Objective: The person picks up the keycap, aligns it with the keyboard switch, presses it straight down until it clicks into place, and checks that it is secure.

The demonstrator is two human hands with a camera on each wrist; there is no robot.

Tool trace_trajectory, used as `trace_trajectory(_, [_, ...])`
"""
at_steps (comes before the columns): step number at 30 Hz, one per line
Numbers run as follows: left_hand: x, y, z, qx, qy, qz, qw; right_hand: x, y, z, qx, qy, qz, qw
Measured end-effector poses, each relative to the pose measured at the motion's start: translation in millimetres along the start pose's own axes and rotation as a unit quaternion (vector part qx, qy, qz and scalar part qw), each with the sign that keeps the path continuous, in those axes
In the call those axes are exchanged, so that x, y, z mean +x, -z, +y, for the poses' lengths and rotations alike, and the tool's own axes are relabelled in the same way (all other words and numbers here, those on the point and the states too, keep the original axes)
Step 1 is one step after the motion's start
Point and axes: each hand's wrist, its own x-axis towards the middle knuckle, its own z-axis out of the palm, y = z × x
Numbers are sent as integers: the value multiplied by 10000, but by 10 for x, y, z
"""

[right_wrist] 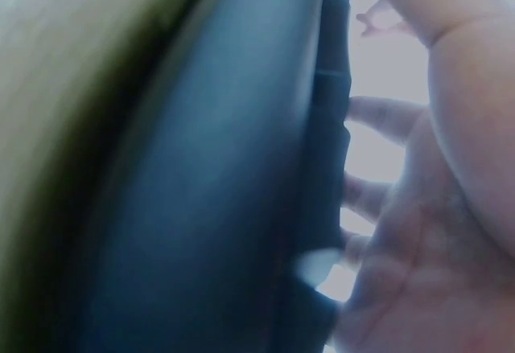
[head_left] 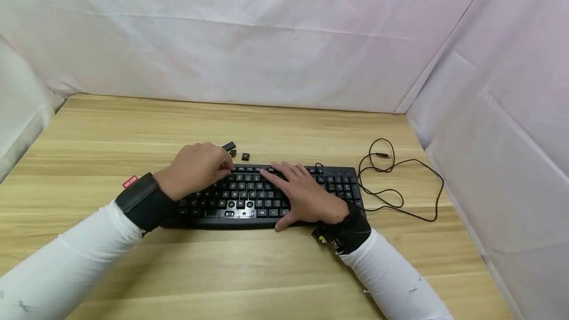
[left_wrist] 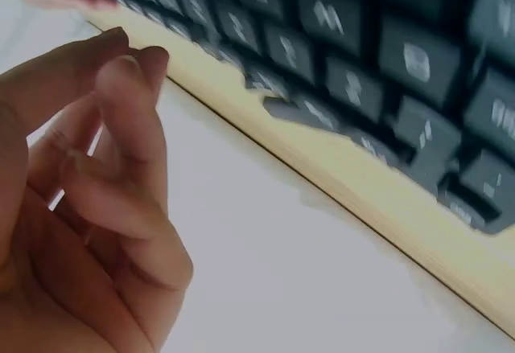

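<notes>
A black keyboard point(head_left: 266, 223) lies on the wooden table, with bare sockets showing along its front rows where keycaps are off. Over its back left part is my left hand point(head_left: 197, 169); in the left wrist view its fingers curl and the thumb and finger tips meet, with nothing visible between them. My right hand point(head_left: 306, 194) rests spread on the right half of the keyboard, thumb at the front edge. Just behind the keyboard lie a long black keycap point(head_left: 228, 146), a small keycap point(head_left: 233, 153) partly by the left hand, and another square keycap point(head_left: 246, 156).
A thin black cable point(head_left: 433, 220) loops over the table right of the keyboard, its plug point(head_left: 382, 155) inside the coil. White cloth walls point(head_left: 249, 63) stand behind and at both sides of the table point(head_left: 222, 270).
</notes>
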Motion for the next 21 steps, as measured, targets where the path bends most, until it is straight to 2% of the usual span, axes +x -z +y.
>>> trace_trajectory(6, [166, -6, -139, 183, 648, -5, 9977, 14, -26, -28, 75, 5, -22, 10000])
trace_trajectory(10, [272, -44, -203, 173, 950, -78, 9953, 32, -33, -60, 102, 28, -46, 9999])
trace_trajectory(16, [374, -127, -268, 184, 1038, -198, 9942, 38, -37, -79, 98, 24, -81, 9999])
trace_trajectory(21, [407, -188, -265, 219, 1017, -210, 9944, 24, -65, -89, 124, 42, -68, 9999])
